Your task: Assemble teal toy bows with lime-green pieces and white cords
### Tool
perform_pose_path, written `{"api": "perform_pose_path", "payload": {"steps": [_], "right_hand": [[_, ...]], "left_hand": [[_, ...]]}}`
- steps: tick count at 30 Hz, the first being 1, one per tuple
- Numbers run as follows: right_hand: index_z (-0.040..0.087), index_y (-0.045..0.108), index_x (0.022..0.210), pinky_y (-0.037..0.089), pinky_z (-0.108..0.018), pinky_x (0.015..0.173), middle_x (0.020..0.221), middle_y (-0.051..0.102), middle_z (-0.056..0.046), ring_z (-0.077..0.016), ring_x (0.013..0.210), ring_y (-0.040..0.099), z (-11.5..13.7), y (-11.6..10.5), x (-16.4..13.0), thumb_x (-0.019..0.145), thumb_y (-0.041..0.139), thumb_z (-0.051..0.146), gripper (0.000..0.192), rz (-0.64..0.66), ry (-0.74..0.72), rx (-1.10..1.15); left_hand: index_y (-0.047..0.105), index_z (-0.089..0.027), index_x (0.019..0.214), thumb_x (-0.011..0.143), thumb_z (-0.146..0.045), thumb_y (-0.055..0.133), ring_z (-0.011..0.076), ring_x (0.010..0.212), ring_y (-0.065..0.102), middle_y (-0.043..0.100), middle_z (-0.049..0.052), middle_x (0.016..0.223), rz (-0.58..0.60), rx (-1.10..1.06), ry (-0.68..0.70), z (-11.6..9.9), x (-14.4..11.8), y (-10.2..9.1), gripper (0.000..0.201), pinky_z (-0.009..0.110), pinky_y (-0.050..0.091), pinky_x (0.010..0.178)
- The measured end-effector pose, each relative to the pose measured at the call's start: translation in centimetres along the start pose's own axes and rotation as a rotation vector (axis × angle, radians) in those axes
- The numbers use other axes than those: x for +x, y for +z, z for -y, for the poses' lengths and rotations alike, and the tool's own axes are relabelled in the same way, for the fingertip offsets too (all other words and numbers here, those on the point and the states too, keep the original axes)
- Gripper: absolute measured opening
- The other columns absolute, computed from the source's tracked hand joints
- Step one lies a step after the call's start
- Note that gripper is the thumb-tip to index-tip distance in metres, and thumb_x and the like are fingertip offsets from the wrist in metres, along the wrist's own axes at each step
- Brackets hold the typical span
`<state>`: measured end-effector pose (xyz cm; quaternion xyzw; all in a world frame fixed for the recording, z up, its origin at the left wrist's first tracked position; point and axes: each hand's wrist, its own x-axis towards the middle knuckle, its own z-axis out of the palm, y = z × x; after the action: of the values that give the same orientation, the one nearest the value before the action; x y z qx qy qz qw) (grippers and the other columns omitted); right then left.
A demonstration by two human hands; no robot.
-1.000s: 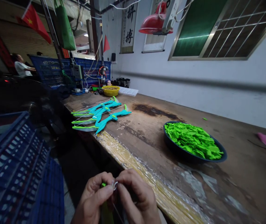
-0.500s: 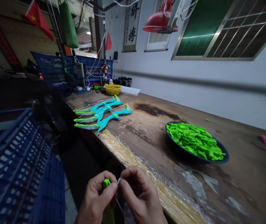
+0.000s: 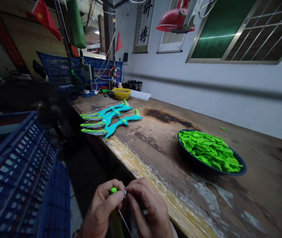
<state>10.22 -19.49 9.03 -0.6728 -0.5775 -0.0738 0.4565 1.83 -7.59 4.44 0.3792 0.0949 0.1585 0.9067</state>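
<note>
Nearest, the left hand [image 3: 103, 210] pinches around a green piece [image 3: 113, 190], its tip showing above the fingers; the right hand [image 3: 149, 206] pinches a white string [image 3: 124, 220] close by, the exact hold partly hidden. The string looks straight, so a loosened pinch might let it spring free. The piece sits off the near edge of the tabletop [image 3: 160, 142]; a slip could send it down beside the crate [image 3: 14, 172] at left. Farther, at right, parts [image 3: 210, 150] heap high in the bowl [image 3: 190, 166]; a knock could spill some. Beyond, at left, bows [image 3: 116, 126] seem to overhang, inviting a snag.
</note>
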Motion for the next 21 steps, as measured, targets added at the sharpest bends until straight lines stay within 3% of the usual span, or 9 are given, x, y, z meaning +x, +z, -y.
{"api": "perform_pose_path", "payload": {"steps": [4, 10, 21], "right_hand": [[0.017, 0.055, 0.102, 0.047, -0.025, 0.07, 0.089, 0.058, -0.003, -0.0129, 0.081, 0.059, 0.0, 0.3, -0.2, 0.095, 0.05, 0.002, 0.017, -0.012, -0.007, -0.073], [0.019, 0.057, 0.097, 0.044, -0.027, 0.069, 0.085, 0.057, -0.001, -0.0136, 0.077, 0.057, 0.8, 0.5, -0.3, 0.098, 0.049, 0.006, 0.016, -0.149, 0.095, -0.059], [0.021, 0.057, 0.091, 0.042, -0.026, 0.068, 0.081, 0.057, 0.0, -0.0132, 0.073, 0.057, 1.4, 0.8, -0.6, 0.1, 0.048, 0.012, 0.016, -0.188, 0.196, -0.013]], "left_hand": [[0.062, -0.018, 0.072, 0.08, -0.043, 0.078, 0.0088, 0.057, 0.039, 0.047, -0.004, 0.06, 0.02, 0.017, 0.012, 0.0, -0.1, 0.0, 0.032, 0.021, 0.032, 0.055], [0.061, -0.018, 0.072, 0.088, -0.041, 0.07, 0.0104, 0.062, 0.043, 0.05, -0.002, 0.066, 0.076, 0.088, 0.072, 0.2, 0.2, -0.6, 0.03, 0.022, 0.037, 0.061], [0.065, -0.018, 0.075, 0.086, -0.042, 0.074, 0.0092, 0.06, 0.045, 0.052, -0.002, 0.063, 0.041, 0.058, 0.033, 0.4, 0.2, -0.6, 0.028, 0.02, 0.037, 0.058]]}}
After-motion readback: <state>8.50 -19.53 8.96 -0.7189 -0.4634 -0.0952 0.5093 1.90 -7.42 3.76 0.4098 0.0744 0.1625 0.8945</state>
